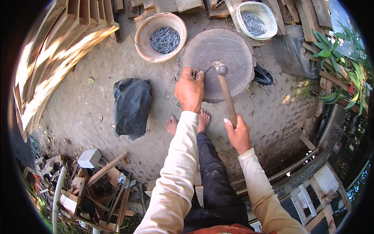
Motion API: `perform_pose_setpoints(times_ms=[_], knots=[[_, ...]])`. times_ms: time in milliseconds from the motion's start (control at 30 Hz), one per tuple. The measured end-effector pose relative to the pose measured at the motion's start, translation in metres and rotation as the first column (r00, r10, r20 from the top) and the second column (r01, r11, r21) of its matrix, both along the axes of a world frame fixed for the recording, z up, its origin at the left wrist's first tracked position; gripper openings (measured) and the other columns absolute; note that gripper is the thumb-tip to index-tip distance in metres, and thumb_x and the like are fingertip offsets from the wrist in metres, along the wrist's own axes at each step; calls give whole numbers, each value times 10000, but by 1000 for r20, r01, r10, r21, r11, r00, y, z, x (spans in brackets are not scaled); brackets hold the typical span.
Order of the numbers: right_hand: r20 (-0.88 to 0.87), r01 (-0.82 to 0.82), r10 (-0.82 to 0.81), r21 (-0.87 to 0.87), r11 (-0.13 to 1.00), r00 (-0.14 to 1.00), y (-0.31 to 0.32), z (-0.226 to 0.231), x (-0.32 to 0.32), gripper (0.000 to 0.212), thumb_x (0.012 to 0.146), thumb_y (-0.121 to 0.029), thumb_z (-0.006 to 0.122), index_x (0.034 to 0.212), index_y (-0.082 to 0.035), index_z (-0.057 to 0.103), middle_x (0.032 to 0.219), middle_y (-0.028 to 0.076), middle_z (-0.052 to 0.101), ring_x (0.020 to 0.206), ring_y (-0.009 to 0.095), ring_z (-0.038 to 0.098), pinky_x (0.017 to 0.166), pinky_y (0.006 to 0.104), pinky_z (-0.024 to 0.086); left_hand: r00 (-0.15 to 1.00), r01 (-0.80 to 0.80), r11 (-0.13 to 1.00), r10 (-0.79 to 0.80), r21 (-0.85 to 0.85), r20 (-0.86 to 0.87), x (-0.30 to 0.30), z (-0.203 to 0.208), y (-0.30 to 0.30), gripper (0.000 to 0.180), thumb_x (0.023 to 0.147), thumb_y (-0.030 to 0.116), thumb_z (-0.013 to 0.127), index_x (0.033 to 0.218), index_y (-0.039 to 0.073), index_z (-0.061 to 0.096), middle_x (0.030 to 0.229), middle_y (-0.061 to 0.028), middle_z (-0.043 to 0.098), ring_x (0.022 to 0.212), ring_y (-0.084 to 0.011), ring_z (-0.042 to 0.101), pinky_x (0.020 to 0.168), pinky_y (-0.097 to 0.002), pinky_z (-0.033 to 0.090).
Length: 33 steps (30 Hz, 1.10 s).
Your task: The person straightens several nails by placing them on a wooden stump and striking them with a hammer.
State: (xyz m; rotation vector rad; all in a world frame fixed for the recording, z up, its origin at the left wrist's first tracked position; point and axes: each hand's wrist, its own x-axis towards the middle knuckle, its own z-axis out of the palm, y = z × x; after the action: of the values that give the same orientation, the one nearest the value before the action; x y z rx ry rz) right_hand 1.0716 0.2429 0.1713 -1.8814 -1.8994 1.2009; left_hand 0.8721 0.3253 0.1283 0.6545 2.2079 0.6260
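My right hand [238, 133] is wrapped round the wooden handle of a hammer [226, 93]. The hammer's metal head is low over the round wooden stump [218, 45], close to the fingertips of my left hand [189, 90]. That hand is closed at the stump's left edge, with thin nails [195, 74] between thumb and fingers. A thin metal piece slants from the fingertips toward the hammer head; whether the two touch I cannot tell. Beyond the stump, a clay-coloured bowl [141, 38] holds many loose nails, and a pale plastic tub [271, 24] holds more.
A crumpled black plastic bag [132, 107] lies left of my bare feet [203, 120]. Stacked boards [58, 50] rise at the far left. Scrap wood [105, 171] and a grey block [89, 158] fill the lower left. Green plants [331, 50] and timber line the right.
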Motion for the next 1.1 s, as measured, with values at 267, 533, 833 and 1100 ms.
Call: perform_pose_setpoints(times_ms=[267,533,833,1100], knots=[[-127,87,-85,10,996,988,20,32,-7,267,946,-238,686,976,-7,557,656,106,624,572,236,633,544,368,475,997,56,998,-55,23,-61,1,-5,-7,207,849,321,734,912,126,703,789,-104,720,768,-304,701,728,-403,516],[47,74,-70,-84,994,996,27,2,3,376,961,-342,660,975,22,563,677,167,631,617,362,640,592,437,480,984,152,988,-150,8,-91,6,-6,-6,172,866,318,700,936,163,672,857,-116,726,822,-355,695,722,-465,518],[262,93,-150,218,972,953,30,-21,-8,490,919,-234,699,1327,-11,545,1166,212,607,1066,352,589,899,459,478,948,306,946,-293,108,-123,4,-9,-19,196,888,279,669,936,90,652,888,-150,724,841,-376,692,709,-461,528],[237,-430,362,408,805,902,67,19,-44,395,887,-35,664,1269,-134,652,1272,97,572,1205,312,514,978,417,465,821,158,947,-284,281,495,1,14,-76,150,909,146,677,998,26,686,765,-30,664,688,-136,624,646,-296,487]])
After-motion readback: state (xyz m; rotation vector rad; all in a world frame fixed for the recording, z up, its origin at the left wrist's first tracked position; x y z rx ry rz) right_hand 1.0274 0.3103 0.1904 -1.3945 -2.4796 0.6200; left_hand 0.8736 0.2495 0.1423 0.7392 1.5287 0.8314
